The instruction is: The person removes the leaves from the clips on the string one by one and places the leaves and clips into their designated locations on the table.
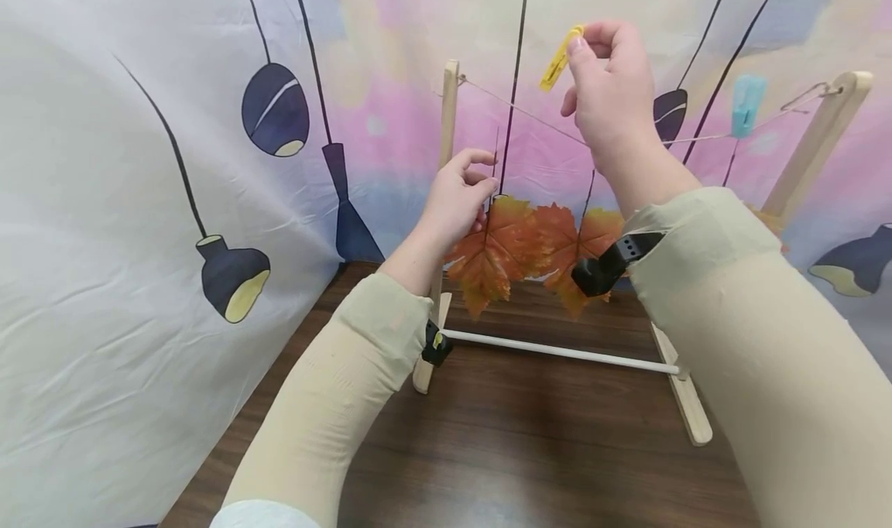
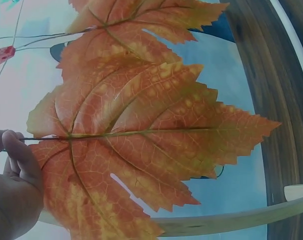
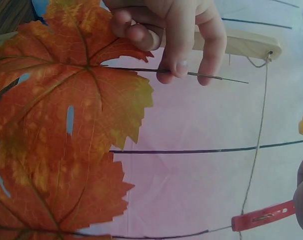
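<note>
My left hand (image 1: 451, 203) pinches the thin dark stem of an orange maple leaf (image 1: 488, 258), which hangs point down below the fingers. The stem's free end sticks up past the fingertips, beside the string (image 1: 523, 110) and apart from it. Higher and to the right, my right hand (image 1: 619, 87) holds a yellow clothespin (image 1: 560, 62) between thumb and fingers. In the right wrist view a red clothespin (image 3: 264, 216) sits on the string, clipping a second maple leaf (image 3: 56, 200). My right hand hides that clothespin in the head view.
The string runs between two wooden posts (image 1: 449, 114) of a stand. A light blue clothespin (image 1: 746, 108) clips another stem at the right. A white rod (image 1: 557, 350) joins the stand's feet on the dark wooden table (image 1: 530, 435). A printed cloth (image 1: 411, 17) hangs behind.
</note>
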Motion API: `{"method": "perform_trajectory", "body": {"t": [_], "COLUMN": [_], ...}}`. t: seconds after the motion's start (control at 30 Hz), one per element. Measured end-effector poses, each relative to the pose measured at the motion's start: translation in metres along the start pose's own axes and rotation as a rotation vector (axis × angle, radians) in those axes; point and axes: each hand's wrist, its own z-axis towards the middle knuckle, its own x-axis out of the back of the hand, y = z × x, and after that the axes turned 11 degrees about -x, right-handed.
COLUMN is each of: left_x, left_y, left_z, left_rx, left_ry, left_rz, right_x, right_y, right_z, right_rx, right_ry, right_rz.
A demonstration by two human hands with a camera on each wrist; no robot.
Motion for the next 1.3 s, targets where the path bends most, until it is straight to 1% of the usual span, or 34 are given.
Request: {"method": "perform_trajectory", "body": {"t": [0.17,0.3,0.6,0.83,1.03,1.3], "left_x": [0.003,0.005,0.01,0.015,0.018,0.021], "left_y": [0.004,0.004,0.001,0.001,0.002,-0.003], "left_z": [-0.002,-0.004,-0.006,-0.009,-0.013,-0.017], "left_rx": [-0.019,-0.025,-0.052,-0.04,-0.034,-0.037], "left_ry": [0.0,-0.008,-0.005,0.0,0.004,-0.005], "left_rz": [0.02,0.03,0.0,0.025,0.046,0.052], "right_x": [0.002,0.003,0.005,0.008,0.014,0.024], "right_y": [0.0,0.004,0.019,0.025,0.033,0.048], "right_z": [-0.004,-0.008,-0.014,-0.017,-0.018,-0.022], "right_rx": [0.008,0.012,0.021,0.014,0.025,0.04], "right_ry": [-0.018,-0.032,-0.035,-0.05,-0.043,-0.05], "right_rz": [-0.066,-0.071,-0.102,-0.1,-0.155,-0.164]}}
